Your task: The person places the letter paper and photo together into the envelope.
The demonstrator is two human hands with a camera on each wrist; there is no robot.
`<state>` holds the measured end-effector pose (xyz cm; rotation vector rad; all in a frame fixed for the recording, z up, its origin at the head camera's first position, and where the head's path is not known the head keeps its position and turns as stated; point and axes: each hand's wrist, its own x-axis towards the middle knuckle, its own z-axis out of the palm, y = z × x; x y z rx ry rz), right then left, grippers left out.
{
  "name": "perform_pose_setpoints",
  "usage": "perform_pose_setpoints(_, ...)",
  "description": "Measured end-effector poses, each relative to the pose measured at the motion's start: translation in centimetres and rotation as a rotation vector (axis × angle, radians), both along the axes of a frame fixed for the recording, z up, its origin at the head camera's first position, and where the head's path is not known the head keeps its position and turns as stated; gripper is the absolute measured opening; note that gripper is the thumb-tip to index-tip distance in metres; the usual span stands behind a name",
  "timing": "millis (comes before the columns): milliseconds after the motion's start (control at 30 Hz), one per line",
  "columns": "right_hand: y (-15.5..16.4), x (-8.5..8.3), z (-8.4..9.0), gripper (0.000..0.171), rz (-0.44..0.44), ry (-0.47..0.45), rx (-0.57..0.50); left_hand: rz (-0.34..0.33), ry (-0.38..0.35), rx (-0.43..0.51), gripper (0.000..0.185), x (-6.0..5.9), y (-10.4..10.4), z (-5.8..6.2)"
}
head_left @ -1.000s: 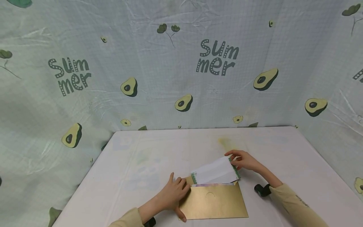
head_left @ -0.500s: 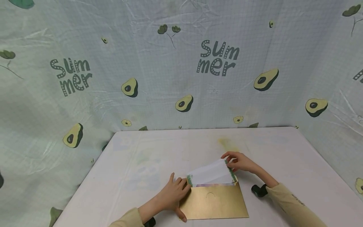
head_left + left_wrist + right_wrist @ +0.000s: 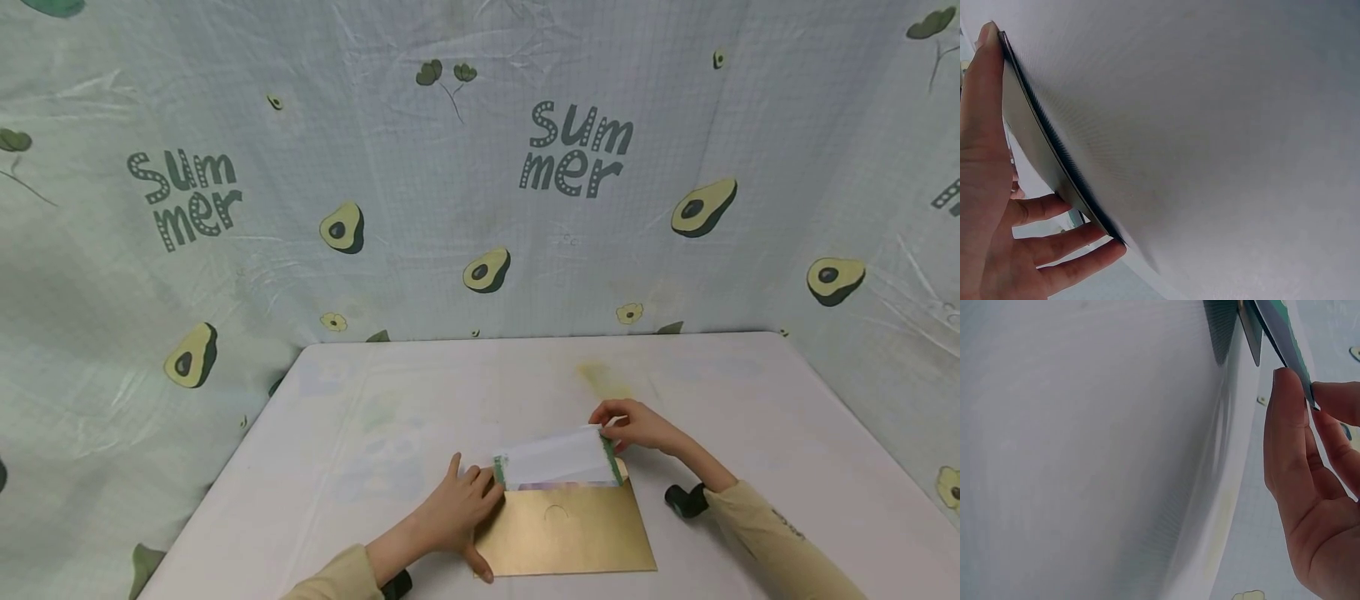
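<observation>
Avocado-printed cloth (image 3: pixel 480 167) with the word "Summer" hangs as a backdrop behind and to both sides of a white table (image 3: pixel 390 400), closing the work in on three sides. Most of the tabletop lies bare toward the far edge and to the left, so there is room to slide things that way; the near edge is close under the arms.

A gold envelope (image 3: pixel 566 533) lies flat near the front of the table, its open mouth turned toward the far side. The left hand (image 3: pixel 457 512) rests on the envelope's left end, fingers spread over the corner and thumb along the near edge, which looks meant to pin it so it cannot slip. A white card with a green patterned border (image 3: pixel 558 458) stands partly inside the mouth, its upper part tilted up and out. The right hand (image 3: pixel 637 427) pinches the card's right top corner between thumb and fingertips (image 3: pixel 1288 394), a grip that lets the card be steered by its edge. Both sleeves are pale yellow, and a black wrist mount (image 3: pixel 684 500) sits on the right forearm, just beside the envelope's right end.
</observation>
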<state>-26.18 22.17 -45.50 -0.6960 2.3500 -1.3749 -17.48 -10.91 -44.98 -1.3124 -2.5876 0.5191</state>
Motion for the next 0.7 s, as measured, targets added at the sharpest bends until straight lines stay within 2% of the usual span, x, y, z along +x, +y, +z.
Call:
perform_pose_setpoints(233,0.11,0.07,0.18,0.023,0.014,-0.007,0.026,0.012,-0.005,-0.004,0.1,0.04,0.04,-0.08)
perform_pose_setpoints(500,0.49,0.27,0.1,0.025,0.1,-0.026,0.04,0.012,0.008,-0.005,0.097,0.14,0.13,-0.08)
perform_pose_setpoints(700,0.67,0.51,0.09,0.023,0.121,-0.015,0.058,0.012,0.009,0.0,0.098,0.16,0.18,-0.05)
